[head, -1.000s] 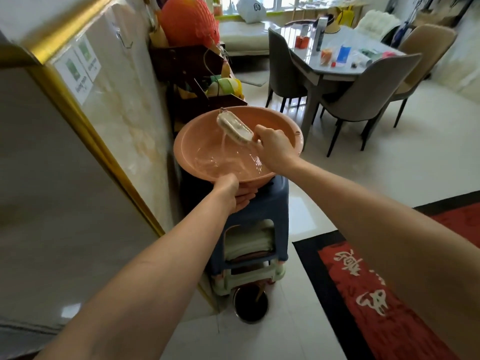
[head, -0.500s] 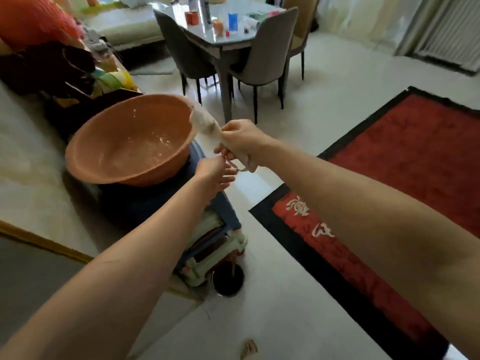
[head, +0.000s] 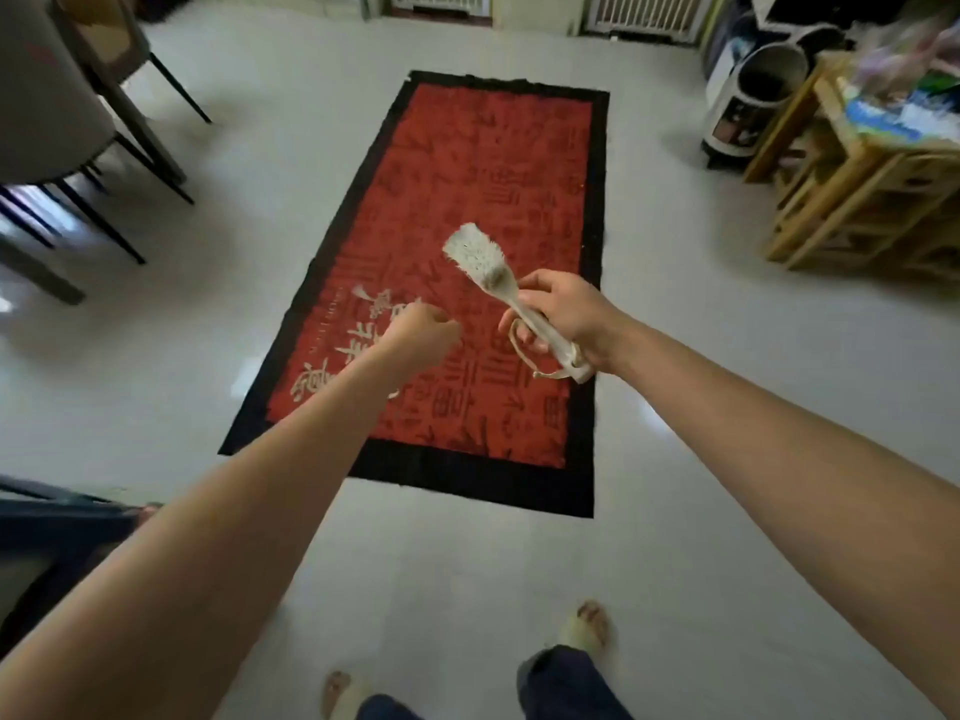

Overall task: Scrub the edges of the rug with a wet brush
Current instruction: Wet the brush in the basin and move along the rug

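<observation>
A: Left to right. Chairs [head: 78, 122] stand far left, off the rug, so that border is reachable.

B: Left hand?

A: Left hand [head: 423, 332] hangs over the rug's pale lettering, fingers curled loosely, grip on nothing. Looks free to balance or brace once the person crouches.

B: Rug?

A: Rug [head: 467, 200] lies flat on the tile floor [head: 701, 356], red field, black border all round. Near border just ahead of the feet [head: 587, 628].

B: Brush?

A: Brush [head: 498, 283] in the right hand [head: 566, 317], grip closed round the handle, bristle head up and tilted away. It's in the air above the red centre, touching nothing. My read: it's being carried, not yet applied. Wetness I can't tell.

B: Right side?

A: Wooden rack [head: 857, 189] and a bin [head: 753, 101], apart from the rug. Scrubbing not started; the black border is the target.
</observation>
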The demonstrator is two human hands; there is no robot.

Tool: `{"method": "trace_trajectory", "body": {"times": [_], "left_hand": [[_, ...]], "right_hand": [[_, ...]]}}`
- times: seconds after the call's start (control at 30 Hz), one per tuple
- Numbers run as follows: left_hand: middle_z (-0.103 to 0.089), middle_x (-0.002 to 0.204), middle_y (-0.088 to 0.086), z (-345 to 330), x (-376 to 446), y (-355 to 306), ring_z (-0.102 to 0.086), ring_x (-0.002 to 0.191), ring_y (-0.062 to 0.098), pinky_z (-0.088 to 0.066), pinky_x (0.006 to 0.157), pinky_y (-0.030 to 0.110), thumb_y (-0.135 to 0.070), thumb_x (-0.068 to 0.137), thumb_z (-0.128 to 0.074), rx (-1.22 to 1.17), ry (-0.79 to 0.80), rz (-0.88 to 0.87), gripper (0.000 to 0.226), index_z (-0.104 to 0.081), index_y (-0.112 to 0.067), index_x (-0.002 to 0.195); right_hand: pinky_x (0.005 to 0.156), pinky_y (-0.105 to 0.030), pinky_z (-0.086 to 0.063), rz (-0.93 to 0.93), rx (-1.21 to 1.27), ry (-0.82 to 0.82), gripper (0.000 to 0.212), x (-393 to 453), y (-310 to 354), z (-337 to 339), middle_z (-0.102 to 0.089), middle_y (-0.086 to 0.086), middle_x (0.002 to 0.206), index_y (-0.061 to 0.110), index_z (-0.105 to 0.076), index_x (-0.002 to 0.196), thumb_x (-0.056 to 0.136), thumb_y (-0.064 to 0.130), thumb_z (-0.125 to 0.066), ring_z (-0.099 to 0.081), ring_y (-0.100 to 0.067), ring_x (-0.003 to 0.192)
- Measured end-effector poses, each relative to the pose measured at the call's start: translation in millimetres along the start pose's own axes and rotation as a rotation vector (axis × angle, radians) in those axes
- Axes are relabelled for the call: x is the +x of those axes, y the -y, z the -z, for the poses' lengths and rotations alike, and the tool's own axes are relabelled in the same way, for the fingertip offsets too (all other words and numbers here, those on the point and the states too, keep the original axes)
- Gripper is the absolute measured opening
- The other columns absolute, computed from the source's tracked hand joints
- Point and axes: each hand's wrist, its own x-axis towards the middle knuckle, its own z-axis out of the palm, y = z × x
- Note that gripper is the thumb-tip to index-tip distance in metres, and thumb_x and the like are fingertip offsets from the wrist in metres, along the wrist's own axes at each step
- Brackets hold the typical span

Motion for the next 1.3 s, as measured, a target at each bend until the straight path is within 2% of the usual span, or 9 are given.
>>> {"method": "trace_trajectory", "body": {"times": [0.17, 0.27, 0.4, 0.57, 0.77, 0.9, 1.0, 1.07, 1.3], "left_hand": [[-0.059, 0.084, 0.004, -145, 49, -121, -0.052, 0.067, 0.016, -0.038, 0.055, 0.026, -0.023, 0.097, -0.052, 0.236, 0.133, -0.133, 0.02, -0.063, -0.008, 0.089], [-0.064, 0.09, 0.008, -195, 69, -162, -0.057, 0.078, 0.02, -0.043, 0.062, 0.028, -0.023, 0.097, -0.052, 0.277, 0.201, -0.159, 0.025, -0.068, -0.004, 0.1], [-0.069, 0.106, 0.013, -231, 114, -201, -0.063, 0.098, 0.027, -0.049, 0.082, 0.033, -0.024, 0.098, -0.053, 0.347, 0.231, -0.166, 0.029, -0.07, -0.001, 0.106], [-0.063, 0.085, 0.005, -255, 210, -249, -0.057, 0.073, 0.019, -0.042, 0.066, 0.026, -0.022, 0.097, -0.054, 0.353, 0.218, -0.118, 0.023, -0.07, -0.006, 0.1], [-0.066, 0.109, 0.014, -281, 333, -325, -0.061, 0.103, 0.029, -0.043, 0.077, 0.028, -0.022, 0.099, -0.052, 0.335, 0.26, -0.108, 0.029, -0.068, -0.001, 0.108], [-0.067, 0.11, 0.015, -277, 393, -368, -0.061, 0.104, 0.03, -0.043, 0.078, 0.029, -0.022, 0.097, -0.051, 0.315, 0.217, -0.063, 0.024, -0.067, -0.004, 0.099], [-0.06, 0.089, 0.008, -267, 426, -369, -0.056, 0.088, 0.027, -0.038, 0.069, 0.028, -0.022, 0.096, -0.051, 0.263, 0.164, 0.039, 0.02, -0.057, -0.007, 0.086], [-0.057, 0.083, 0.004, -262, 446, -356, -0.054, 0.083, 0.023, -0.037, 0.067, 0.027, -0.023, 0.095, -0.051, 0.189, 0.093, 0.134, 0.021, -0.061, -0.006, 0.086], [-0.068, 0.111, 0.01, -289, 460, -298, -0.063, 0.103, 0.028, -0.051, 0.087, 0.031, -0.023, 0.096, -0.052, -0.165, -0.218, 0.641, 0.029, -0.069, -0.006, 0.112]], "right_hand": [[0.039, -0.025, -0.035, -0.09, -0.071, -0.146, 0.01, -25, -43, 188, -0.068, -0.022, 0.078, 0.0, -0.054, 0.1, 0.097, 0.009, -0.049, -0.045, -0.024, 0.05], [0.038, -0.025, -0.036, -0.135, -0.059, -0.201, 0.01, -26, -60, 258, -0.066, -0.024, 0.081, 0.002, -0.053, 0.1, 0.099, 0.007, -0.045, -0.047, -0.02, 0.048], [0.038, -0.024, -0.035, -0.151, -0.024, -0.22, 0.008, 4, -70, 328, -0.067, -0.022, 0.079, 0.004, -0.053, 0.099, 0.099, 0.007, -0.045, -0.047, -0.019, 0.048], [0.039, -0.024, -0.035, -0.162, -0.06, -0.199, 0.007, 75, -59, 404, -0.069, -0.018, 0.076, 0.004, -0.054, 0.098, 0.096, 0.006, -0.048, -0.045, -0.021, 0.05], [0.042, -0.026, -0.034, -0.166, -0.077, -0.163, 0.006, 183, -14, 482, -0.068, -0.019, 0.078, 0.005, -0.053, 0.097, 0.097, 0.006, -0.047, -0.046, -0.02, 0.049], [0.039, -0.023, -0.034, -0.185, -0.147, -0.065, 0.008, 267, 19, 511, -0.066, -0.022, 0.079, 0.002, -0.052, 0.099, 0.098, 0.003, -0.044, -0.045, -0.016, 0.041], [0.037, -0.022, -0.034, -0.175, -0.221, 0.049, 0.01, 326, 33, 515, -0.065, -0.022, 0.078, 0.0, -0.052, 0.099, 0.096, 0.0, -0.043, -0.045, -0.014, 0.038], [0.036, -0.023, -0.035, -0.168, -0.293, 0.131, 0.011, 369, 34, 515, -0.065, -0.02, 0.076, 0.0, -0.053, 0.098, 0.094, -0.001, -0.043, -0.044, -0.016, 0.039], [0.04, -0.026, -0.037, -0.111, -0.557, 0.61, 0.011, 494, 3, 500, -0.067, -0.021, 0.076, 0.003, -0.052, 0.094, 0.095, 0.014, -0.053, -0.047, -0.018, 0.044]]}}
